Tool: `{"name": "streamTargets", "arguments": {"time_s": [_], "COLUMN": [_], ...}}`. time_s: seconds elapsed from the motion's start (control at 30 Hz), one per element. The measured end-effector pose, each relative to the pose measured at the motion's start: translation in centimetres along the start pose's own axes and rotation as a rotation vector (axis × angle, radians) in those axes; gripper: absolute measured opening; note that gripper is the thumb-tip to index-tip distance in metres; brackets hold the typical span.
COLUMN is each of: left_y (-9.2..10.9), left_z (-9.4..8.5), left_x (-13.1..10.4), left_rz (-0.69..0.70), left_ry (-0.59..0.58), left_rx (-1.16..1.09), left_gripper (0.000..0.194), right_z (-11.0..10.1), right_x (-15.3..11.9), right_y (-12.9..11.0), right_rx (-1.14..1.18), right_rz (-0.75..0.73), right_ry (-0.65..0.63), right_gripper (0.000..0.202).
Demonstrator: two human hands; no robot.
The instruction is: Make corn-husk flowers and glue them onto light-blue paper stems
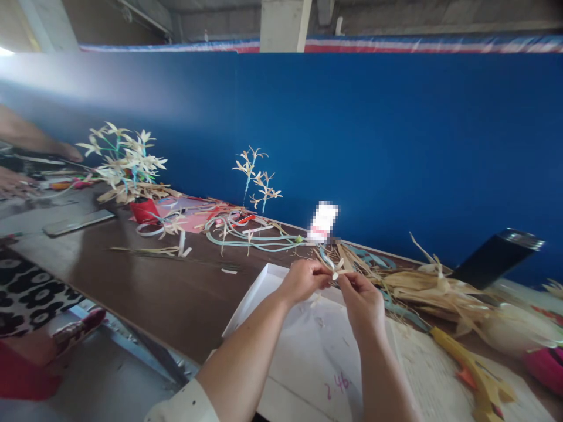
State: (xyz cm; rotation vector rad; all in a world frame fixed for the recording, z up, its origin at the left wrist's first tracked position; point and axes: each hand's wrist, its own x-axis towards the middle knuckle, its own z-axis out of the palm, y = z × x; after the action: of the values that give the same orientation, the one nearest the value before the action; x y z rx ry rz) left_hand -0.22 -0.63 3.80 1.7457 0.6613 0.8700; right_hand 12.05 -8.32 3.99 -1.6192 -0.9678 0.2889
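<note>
My left hand [305, 281] and my right hand [365, 302] are close together over a shallow white box [299, 346]. The fingertips of both pinch a small pale husk flower [336, 273] between them, with its thin petals sticking out. Part of the flower is hidden by the fingers. Just beyond the hands, light-blue wrapped cords [264, 243] curl across the brown table [176, 299]. Dried husks [409, 281] are heaped right of my right hand.
At the right lie a yellow glue gun [475, 372] and a leaning black tumbler [497, 258]. Finished husk flowers [129, 161] stand in a red pot [145, 212]. A phone [79, 223] lies at left, near another person's hand [17, 183]. A blue partition [387, 146] stands behind.
</note>
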Motion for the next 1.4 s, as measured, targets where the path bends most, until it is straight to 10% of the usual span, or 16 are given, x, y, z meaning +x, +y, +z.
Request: {"name": "streamTargets", "arguments": {"time_s": [1.4], "left_y": [0.7], "left_z": [0.8], "left_x": [-0.2], "left_rz": [-0.03], "left_ry": [0.139], "left_rx": [-0.095], "left_gripper": [0.018], "right_z": [0.0], "right_x": [-0.4], "right_y": [0.0], "right_rx": [-0.081], "right_rz": [-0.094], "right_ry": [-0.008], "right_gripper": [0.028]}}
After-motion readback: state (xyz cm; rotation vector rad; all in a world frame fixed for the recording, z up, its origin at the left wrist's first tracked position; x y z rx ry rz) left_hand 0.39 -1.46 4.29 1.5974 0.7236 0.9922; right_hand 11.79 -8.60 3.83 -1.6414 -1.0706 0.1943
